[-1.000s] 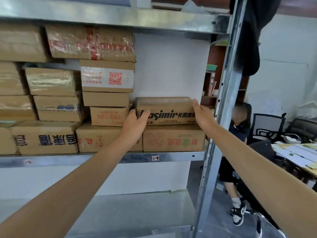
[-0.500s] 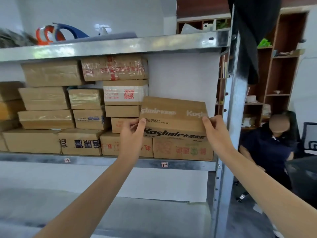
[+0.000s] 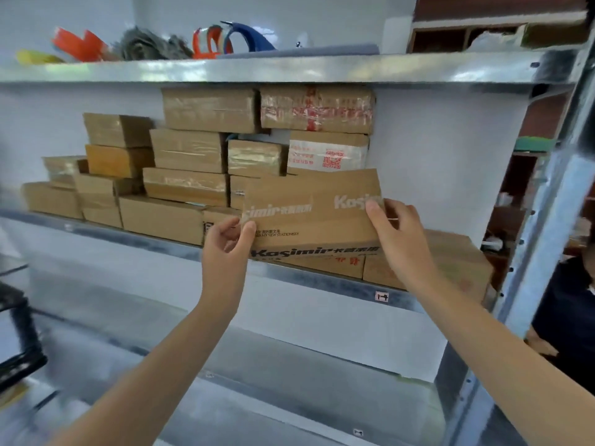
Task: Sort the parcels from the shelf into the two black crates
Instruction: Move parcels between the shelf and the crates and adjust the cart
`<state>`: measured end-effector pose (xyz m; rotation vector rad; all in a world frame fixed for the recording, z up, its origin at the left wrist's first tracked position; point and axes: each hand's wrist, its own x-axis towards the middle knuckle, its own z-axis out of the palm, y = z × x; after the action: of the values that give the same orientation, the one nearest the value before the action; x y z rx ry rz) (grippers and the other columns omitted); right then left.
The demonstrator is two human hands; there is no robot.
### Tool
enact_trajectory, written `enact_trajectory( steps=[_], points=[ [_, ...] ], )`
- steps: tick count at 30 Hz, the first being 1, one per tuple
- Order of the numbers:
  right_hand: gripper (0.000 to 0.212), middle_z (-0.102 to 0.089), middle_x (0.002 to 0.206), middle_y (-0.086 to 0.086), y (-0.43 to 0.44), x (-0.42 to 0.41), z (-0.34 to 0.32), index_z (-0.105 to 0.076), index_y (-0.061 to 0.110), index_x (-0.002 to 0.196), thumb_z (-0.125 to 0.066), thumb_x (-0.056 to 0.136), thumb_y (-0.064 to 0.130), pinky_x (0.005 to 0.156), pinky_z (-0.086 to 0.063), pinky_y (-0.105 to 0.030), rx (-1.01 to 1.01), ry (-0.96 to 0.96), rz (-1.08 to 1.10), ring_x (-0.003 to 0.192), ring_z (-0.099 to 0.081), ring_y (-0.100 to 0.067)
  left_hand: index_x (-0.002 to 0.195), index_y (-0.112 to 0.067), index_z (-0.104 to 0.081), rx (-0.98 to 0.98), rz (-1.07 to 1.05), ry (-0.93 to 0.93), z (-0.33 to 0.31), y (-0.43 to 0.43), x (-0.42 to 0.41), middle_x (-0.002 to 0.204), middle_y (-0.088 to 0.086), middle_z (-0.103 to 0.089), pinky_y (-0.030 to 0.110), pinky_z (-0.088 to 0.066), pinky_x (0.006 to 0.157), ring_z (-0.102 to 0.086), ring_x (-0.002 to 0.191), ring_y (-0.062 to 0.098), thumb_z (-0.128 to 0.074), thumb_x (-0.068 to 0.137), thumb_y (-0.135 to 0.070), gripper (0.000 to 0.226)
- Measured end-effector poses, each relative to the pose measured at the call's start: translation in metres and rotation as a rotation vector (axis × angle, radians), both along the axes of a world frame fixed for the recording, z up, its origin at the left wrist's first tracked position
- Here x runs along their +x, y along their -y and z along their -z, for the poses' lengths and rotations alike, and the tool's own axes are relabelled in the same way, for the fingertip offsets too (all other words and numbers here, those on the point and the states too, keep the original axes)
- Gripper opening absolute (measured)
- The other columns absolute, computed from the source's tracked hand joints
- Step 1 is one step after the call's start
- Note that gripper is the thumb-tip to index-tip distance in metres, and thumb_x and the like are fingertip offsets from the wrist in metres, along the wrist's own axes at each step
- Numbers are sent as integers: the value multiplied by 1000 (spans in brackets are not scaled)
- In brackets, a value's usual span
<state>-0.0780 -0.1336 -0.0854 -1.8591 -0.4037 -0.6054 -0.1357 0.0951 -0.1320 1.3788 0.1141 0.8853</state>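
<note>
At the right end of the metal shelf (image 3: 322,281), out past its front lip: the Kasimir parcel (image 3: 312,214), tilted so its top face shows toward the camera. Pinched at its left end by the left hand (image 3: 225,249) — thumb on the face, fingers curled round the edge. Gripped at its right end by the right hand (image 3: 399,239), thumb laid over the white lettering, fingers wrapped round the end. No telling whether its underside touches the wide flat parcel (image 3: 450,262) lying below the right hand, at the shelf's lip and just beside the upright post (image 3: 547,220).

Behind and to the left, crowded with stacked parcels (image 3: 193,156) reaching nearly to the top shelf (image 3: 289,70). Right of the stack, bare white wall and open room as far as the post. Underneath, a lower shelf (image 3: 257,397), blurred. Low at the far left edge — part of a black crate (image 3: 19,342), well apart from both hands. Up top, tape rolls (image 3: 206,40). Beyond the post, a seated person (image 3: 566,304) in dark clothes.
</note>
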Motion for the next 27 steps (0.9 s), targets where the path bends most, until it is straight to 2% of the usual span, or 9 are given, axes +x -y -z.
enact_trajectory(
  steps=[4, 6, 8, 10, 12, 15, 19, 24, 27],
  points=[
    [37, -52, 118, 7, -79, -3, 15, -53, 26, 120, -53, 95, 53, 87, -49, -25, -17, -32, -110, 104, -55, -4, 127, -20, -58, -4, -121, -26, 15, -69, -32, 105, -6, -65, 6, -50, 66, -64, 87, -5, -61, 96, -31, 33],
    [34, -54, 114, 7, -122, -8, 27, -52, 27, 118, -55, 95, 51, 81, -46, -22, -23, -55, -168, 103, -55, -5, 121, -20, -62, 0, -182, -61, 28, -106, -51, 103, -8, -66, 3, -47, 66, -63, 86, -12, -59, 97, -31, 27],
    [31, -54, 112, 7, -167, -16, 41, -52, 26, 116, -54, 96, 49, 78, -45, -22, -36, -82, -225, 99, -54, -3, 115, -19, -66, -12, -236, -107, 42, -141, -72, 102, -8, -67, 2, -45, 64, -63, 91, -6, -59, 98, -31, 22],
    [34, -55, 115, 3, -210, -25, 59, -52, 23, 119, -53, 96, 49, 83, -47, -28, -70, -142, -270, 102, -55, -9, 112, -20, -66, -45, -274, -149, 58, -176, -93, 98, -9, -67, 1, -44, 62, -62, 90, 0, -59, 98, -29, 18],
    [34, -56, 119, 3, -251, -35, 79, -52, 22, 122, -52, 98, 45, 86, -48, -31, -102, -248, -352, 104, -56, -12, 112, -20, -67, -60, -308, -180, 75, -212, -114, 96, -10, -67, 5, -45, 65, -63, 93, 4, -60, 98, -24, 16],
    [26, -60, 119, 3, -303, -55, 110, -54, 19, 120, -53, 100, 36, 73, -45, -20, -109, -372, -476, 100, -57, -7, 116, -17, -66, -77, -356, -227, 98, -259, -148, 103, -4, -68, 11, -45, 72, -63, 98, 7, -59, 98, -20, 20],
    [28, -61, 116, 0, -365, -80, 145, -54, 12, 122, -56, 99, 28, 71, -44, -16, -185, -428, -544, 101, -58, -14, 122, -16, -65, -51, -427, -301, 126, -311, -194, 111, -2, -68, 24, -50, 84, -62, 101, 5, -59, 98, -23, 26],
    [21, -66, 104, 4, -428, -114, 175, -61, 14, 109, -69, 91, 19, 79, -48, -22, -230, -463, -639, 101, -64, -16, 124, -19, -66, 13, -570, -409, 155, -365, -253, 114, -2, -56, 28, -47, 93, -58, 104, 11, -61, 96, -23, 29],
    [26, -68, 107, 3, -455, -130, 187, -60, 14, 109, -74, 87, 18, 90, -51, -32, -239, -500, -678, 102, -64, -14, 126, -25, -66, 65, -658, -473, 165, -387, -278, 107, 0, -50, 23, -48, 87, -56, 97, 13, -64, 94, -25, 31]
  ],
)
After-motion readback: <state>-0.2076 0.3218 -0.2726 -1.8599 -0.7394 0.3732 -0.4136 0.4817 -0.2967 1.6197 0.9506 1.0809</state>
